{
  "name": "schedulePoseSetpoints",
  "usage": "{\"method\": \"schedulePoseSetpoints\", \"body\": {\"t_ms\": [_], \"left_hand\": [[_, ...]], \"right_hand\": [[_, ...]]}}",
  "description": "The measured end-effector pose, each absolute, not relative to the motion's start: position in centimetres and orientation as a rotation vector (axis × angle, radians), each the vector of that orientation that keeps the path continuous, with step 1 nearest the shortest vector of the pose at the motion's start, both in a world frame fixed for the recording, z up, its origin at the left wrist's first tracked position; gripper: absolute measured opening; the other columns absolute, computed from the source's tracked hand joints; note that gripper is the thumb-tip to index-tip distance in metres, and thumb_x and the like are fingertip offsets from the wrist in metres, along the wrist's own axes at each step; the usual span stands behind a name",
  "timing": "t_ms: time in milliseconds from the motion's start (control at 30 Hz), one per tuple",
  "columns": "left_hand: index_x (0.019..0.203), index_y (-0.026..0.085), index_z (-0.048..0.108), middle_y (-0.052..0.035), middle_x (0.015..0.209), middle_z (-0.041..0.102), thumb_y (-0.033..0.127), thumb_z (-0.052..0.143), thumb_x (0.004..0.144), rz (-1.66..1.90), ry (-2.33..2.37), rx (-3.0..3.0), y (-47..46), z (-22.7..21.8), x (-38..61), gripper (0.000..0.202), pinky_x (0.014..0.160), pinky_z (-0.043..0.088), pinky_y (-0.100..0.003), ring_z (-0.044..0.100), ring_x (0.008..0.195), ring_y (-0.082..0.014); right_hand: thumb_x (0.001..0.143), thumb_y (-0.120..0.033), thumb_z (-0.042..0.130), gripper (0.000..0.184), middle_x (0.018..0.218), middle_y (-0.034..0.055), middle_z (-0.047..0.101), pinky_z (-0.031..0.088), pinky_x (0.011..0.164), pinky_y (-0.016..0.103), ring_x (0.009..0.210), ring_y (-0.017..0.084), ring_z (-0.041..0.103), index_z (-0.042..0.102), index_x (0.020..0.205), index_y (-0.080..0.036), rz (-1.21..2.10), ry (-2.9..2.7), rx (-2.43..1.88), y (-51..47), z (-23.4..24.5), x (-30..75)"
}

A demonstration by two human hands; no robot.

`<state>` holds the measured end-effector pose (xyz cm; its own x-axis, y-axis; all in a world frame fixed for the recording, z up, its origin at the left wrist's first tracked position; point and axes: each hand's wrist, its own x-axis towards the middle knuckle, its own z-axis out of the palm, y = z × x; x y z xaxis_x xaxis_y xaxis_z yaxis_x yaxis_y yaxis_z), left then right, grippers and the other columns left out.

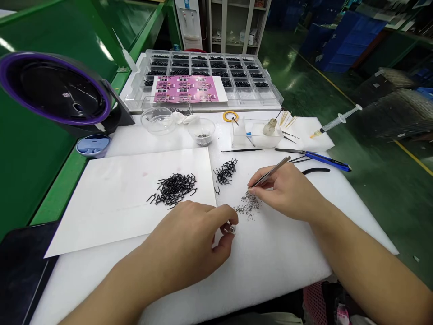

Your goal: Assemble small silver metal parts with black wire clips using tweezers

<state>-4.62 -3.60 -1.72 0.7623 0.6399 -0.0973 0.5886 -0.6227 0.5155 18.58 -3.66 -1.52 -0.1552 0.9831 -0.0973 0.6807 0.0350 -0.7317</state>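
My right hand (282, 187) grips a pair of metal tweezers (272, 171) like a pen, its fingertips at the upper edge of a scatter of tiny dark and silvery bits (249, 206) on the white foam sheet. Between the thumb and forefinger of my left hand (199, 237) sits a small shiny metallic piece (230, 228); its exact kind is too small to tell. A large heap of bent black pieces (177, 187) lies on white paper beyond my left hand. A smaller heap of similar black pieces (226, 172) rests on the foam between the hands.
A compartment tray (248, 92) with black pieces stands at the back, a pink printed sheet (186, 89) on it. Round clear dishes (203, 135), yellow tape (230, 116), a blue-handled cutter (328, 160) and a syringe (336, 121) lie beyond my hands. A purple-rimmed black device (64, 90) stands left.
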Motion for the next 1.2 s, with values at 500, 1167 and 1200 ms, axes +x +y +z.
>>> {"method": "schedulePoseSetpoints", "body": {"t_ms": [500,1167,1200], "left_hand": [[0.093,0.027,0.067,0.0068,0.061,0.064,0.019,0.053,0.080,0.157,1.043,2.328,-2.5,-0.7,-5.3,0.020,0.056,0.041,-0.026,0.060,0.056,-0.0132],[0.093,0.029,0.067,0.0071,0.068,0.065,0.038,0.063,0.082,0.278,1.306,2.096,-1.7,-0.4,-6.1,0.015,0.046,0.040,-0.022,0.053,0.048,-0.0088],[0.093,0.029,0.067,0.0071,0.069,0.065,0.038,0.062,0.082,0.282,1.302,2.103,-1.7,-0.4,-6.1,0.015,0.045,0.040,-0.022,0.053,0.049,-0.0087]], "right_hand": [[0.082,-0.018,0.066,0.007,0.079,-0.0013,0.072,0.054,0.068,0.026,0.073,0.015,0.069,0.073,0.086,-0.019,0.872,-1.774,-1.583,-3.5,-2.3,17.9],[0.080,-0.015,0.068,0.008,0.075,-0.0082,0.071,0.052,0.064,0.022,0.070,0.010,0.069,0.073,0.083,-0.021,0.816,-1.900,-1.515,-3.0,-3.4,16.4],[0.080,-0.015,0.068,0.008,0.075,-0.0082,0.071,0.052,0.064,0.022,0.070,0.010,0.069,0.073,0.083,-0.021,0.817,-1.898,-1.519,-3.0,-3.4,16.4]]}}
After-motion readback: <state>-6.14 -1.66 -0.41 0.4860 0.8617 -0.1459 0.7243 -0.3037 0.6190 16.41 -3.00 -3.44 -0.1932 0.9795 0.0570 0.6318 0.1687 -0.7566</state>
